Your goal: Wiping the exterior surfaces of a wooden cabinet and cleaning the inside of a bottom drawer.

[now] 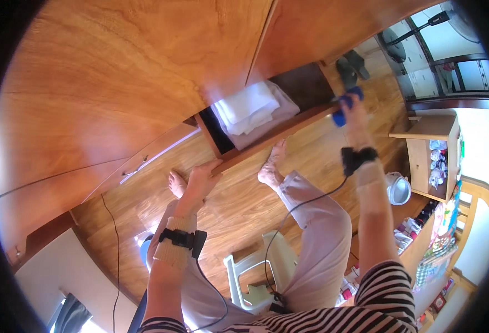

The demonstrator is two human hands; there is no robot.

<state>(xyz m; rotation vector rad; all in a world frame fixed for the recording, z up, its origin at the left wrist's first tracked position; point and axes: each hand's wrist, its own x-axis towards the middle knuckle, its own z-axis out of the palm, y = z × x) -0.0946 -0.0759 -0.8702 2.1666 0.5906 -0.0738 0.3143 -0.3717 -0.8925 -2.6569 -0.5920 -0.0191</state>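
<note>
An open wooden drawer (277, 135) juts from the cabinet, with folded white and pale cloths (244, 108) stacked in its left part and a dark bare base at its right. My left hand (199, 182) is closed at the left end of the drawer front, its fingers against the edge. At the opposite end, my right hand (356, 119) grips a blue cloth (339, 117) beside the drawer's right corner. That hand is slightly blurred, and I cannot tell whether the cloth touches the wood. Each wrist wears a black strap with a cable.
Large wooden cabinet doors (144, 61) rise above the drawer. Dark slippers (352, 67) lie on the floor past its right end. A pale plastic stool (277, 261) stands between my legs. To the right are a white bucket (399, 190) and a small wooden cabinet (430, 161).
</note>
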